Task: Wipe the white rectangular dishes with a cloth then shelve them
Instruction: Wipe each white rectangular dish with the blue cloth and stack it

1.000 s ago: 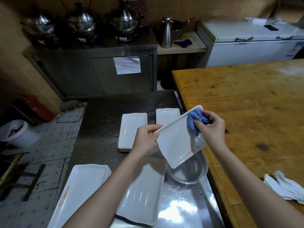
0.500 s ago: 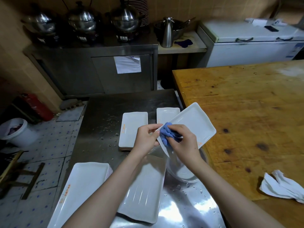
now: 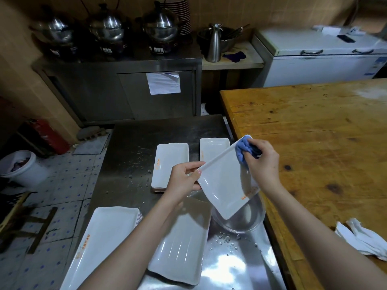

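Fingers of my left hand (image 3: 184,178) pinch the tilted white rectangular dish (image 3: 226,185) at a corner. Fingers of my right hand (image 3: 262,162) clamp the blue cloth (image 3: 243,149) against its far end.

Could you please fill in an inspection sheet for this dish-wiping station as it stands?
Surface: steel table, wet with droplets; wooden table beside it on the right.
Job's things: one white dish held tilted above a clear bowl; blue cloth at its far corner; other dishes lie on the steel in four spots.
Clutter: crumpled white cloth on the wooden table.
Grippers: left hand pinches the dish's edge; right hand grips the cloth.
Cables: thin cords behind the cookers.
Surroundings: steel cabinet, chest freezer, white bucket, red extinguisher.
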Demonstrator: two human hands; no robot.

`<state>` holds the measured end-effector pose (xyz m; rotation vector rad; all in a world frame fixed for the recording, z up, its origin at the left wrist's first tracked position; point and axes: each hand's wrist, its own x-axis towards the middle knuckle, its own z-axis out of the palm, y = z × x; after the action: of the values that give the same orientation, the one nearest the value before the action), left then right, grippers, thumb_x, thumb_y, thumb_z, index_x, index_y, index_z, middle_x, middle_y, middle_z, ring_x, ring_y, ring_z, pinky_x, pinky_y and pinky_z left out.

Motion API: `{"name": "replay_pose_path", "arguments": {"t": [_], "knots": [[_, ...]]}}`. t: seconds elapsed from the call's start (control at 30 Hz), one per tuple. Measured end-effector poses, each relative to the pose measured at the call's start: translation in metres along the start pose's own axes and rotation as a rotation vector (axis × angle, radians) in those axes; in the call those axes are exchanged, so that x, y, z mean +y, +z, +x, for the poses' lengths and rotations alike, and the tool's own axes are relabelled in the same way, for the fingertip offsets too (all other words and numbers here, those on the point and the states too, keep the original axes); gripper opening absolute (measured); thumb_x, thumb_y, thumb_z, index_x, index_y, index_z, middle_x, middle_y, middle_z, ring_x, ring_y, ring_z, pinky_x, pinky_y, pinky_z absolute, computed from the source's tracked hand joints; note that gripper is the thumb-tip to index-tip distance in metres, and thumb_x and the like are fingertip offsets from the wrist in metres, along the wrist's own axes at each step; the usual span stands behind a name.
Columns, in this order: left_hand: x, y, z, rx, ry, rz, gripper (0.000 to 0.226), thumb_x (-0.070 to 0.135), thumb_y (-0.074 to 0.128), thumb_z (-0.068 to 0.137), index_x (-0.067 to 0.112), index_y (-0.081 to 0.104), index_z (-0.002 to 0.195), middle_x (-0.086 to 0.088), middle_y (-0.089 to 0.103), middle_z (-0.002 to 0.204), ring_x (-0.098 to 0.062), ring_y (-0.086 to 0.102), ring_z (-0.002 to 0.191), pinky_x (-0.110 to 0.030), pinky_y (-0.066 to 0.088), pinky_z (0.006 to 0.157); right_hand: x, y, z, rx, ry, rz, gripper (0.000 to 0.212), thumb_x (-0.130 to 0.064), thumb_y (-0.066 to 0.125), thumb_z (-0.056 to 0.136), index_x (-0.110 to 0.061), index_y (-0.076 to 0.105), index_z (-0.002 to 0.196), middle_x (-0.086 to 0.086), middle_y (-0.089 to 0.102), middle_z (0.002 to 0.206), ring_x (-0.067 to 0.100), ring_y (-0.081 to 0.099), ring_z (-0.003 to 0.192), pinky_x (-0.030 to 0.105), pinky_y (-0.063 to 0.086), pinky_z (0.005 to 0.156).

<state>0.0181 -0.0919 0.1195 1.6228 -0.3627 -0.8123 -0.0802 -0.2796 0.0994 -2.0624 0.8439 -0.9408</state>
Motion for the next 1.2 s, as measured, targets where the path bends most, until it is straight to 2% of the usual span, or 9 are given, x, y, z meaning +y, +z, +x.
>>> {"name": "replay_pose_path", "arguments": {"t": [0.17, 0.3, 0.37, 0.47, 0.6, 0.73, 0.87, 1.03, 1.2], "knots": [[-0.003, 0.003, 0.005, 0.039, -0.053, -0.107, 0.031, -0.003, 0.041, 0.099, -0.007, 0.056, 0.127, -0.008, 0.054, 0.077, -0.002, 0.044, 0.03, -0.011, 0.034, 0.036, -0.013, 0.023, -0.039, -0.174, -0.081, 0.052, 0.03, 0.003, 0.065, 0.079, -0.011, 0.065, 0.105, -0.007, 0.058, 0.098, 0.009, 0.055, 0.091, 0.017, 0.044, 0.082], [0.003, 0.008, 0.003, 0.082, -0.071, -0.167, 0.032, -0.005, 0.037, 0.1, -0.007, 0.056, 0.126, -0.049, 0.047, 0.111, 0.001, 0.04, 0.034, -0.011, 0.033, 0.034, -0.016, 0.041, -0.074, -0.291, -0.208, 0.071, 0.034, 0.0, 0.061, 0.076, -0.01, 0.065, 0.108, -0.002, 0.059, 0.106, 0.011, 0.055, 0.098, 0.01, 0.039, 0.086], [-0.001, 0.007, 0.008, 0.099, -0.08, -0.152, 0.032, -0.004, 0.038, 0.1, -0.005, 0.056, 0.126, -0.047, 0.045, 0.119, 0.0, 0.041, 0.037, -0.011, 0.034, 0.034, -0.013, 0.043, -0.083, -0.335, -0.271, 0.028, 0.039, -0.002, 0.06, 0.076, -0.012, 0.063, 0.114, 0.002, 0.059, 0.114, 0.014, 0.054, 0.102, 0.016, 0.039, 0.089], [-0.012, 0.004, 0.016, 0.122, -0.094, -0.105, 0.031, -0.001, 0.041, 0.1, -0.002, 0.059, 0.125, -0.027, 0.065, 0.094, -0.003, 0.049, 0.039, -0.015, 0.041, 0.039, -0.008, 0.038, -0.081, -0.385, -0.325, -0.041, 0.041, -0.002, 0.059, 0.077, -0.011, 0.062, 0.116, 0.007, 0.058, 0.119, 0.02, 0.055, 0.104, 0.016, 0.036, 0.09], [-0.017, 0.001, 0.022, 0.153, -0.1, -0.079, 0.031, 0.002, 0.043, 0.099, 0.017, 0.07, 0.098, 0.007, 0.073, 0.071, -0.021, 0.067, 0.066, -0.042, 0.047, 0.076, 0.005, 0.025, -0.058, -0.353, -0.293, -0.122, 0.041, 0.001, 0.061, 0.077, -0.008, 0.062, 0.117, 0.009, 0.057, 0.12, 0.026, 0.055, 0.105, 0.019, 0.037, 0.09], [-0.021, -0.009, 0.022, 0.122, -0.111, -0.083, 0.041, 0.002, 0.043, 0.098, 0.023, 0.075, 0.082, -0.003, 0.072, 0.077, -0.031, 0.044, 0.083, -0.044, 0.031, 0.079, 0.011, 0.006, -0.022, -0.273, -0.228, -0.155, 0.04, 0.001, 0.062, 0.082, -0.01, 0.06, 0.12, 0.005, 0.055, 0.122, 0.02, 0.052, 0.111, 0.03, 0.043, 0.095], [-0.022, -0.013, 0.02, 0.1, -0.104, -0.119, 0.041, 0.003, 0.044, 0.098, 0.024, 0.077, 0.086, -0.008, 0.069, 0.084, -0.033, 0.038, 0.087, -0.045, 0.029, 0.078, 0.014, -0.005, 0.0, -0.178, -0.144, -0.17, 0.04, -0.001, 0.062, 0.083, -0.009, 0.059, 0.122, 0.004, 0.055, 0.121, 0.016, 0.053, 0.109, 0.023, 0.043, 0.093], [-0.022, -0.01, 0.019, 0.14, -0.092, -0.14, 0.034, 0.003, 0.045, 0.098, 0.019, 0.073, 0.09, -0.008, 0.069, 0.084, -0.034, 0.044, 0.081, -0.045, 0.034, 0.077, 0.004, 0.009, -0.029, -0.198, -0.125, -0.055, 0.034, 0.003, 0.064, 0.08, -0.01, 0.063, 0.112, -0.002, 0.058, 0.106, 0.008, 0.054, 0.096, 0.001, 0.036, 0.082], [-0.016, -0.007, 0.019, 0.218, -0.08, -0.136, 0.025, 0.0, 0.044, 0.099, 0.012, 0.065, 0.104, -0.004, 0.069, 0.089, -0.034, 0.066, 0.09, -0.047, 0.054, 0.089, -0.005, 0.031, -0.078, -0.368, -0.237, 0.01, 0.035, 0.001, 0.06, 0.078, -0.01, 0.063, 0.11, 0.001, 0.059, 0.107, 0.015, 0.056, 0.099, 0.011, 0.037, 0.084]]}}
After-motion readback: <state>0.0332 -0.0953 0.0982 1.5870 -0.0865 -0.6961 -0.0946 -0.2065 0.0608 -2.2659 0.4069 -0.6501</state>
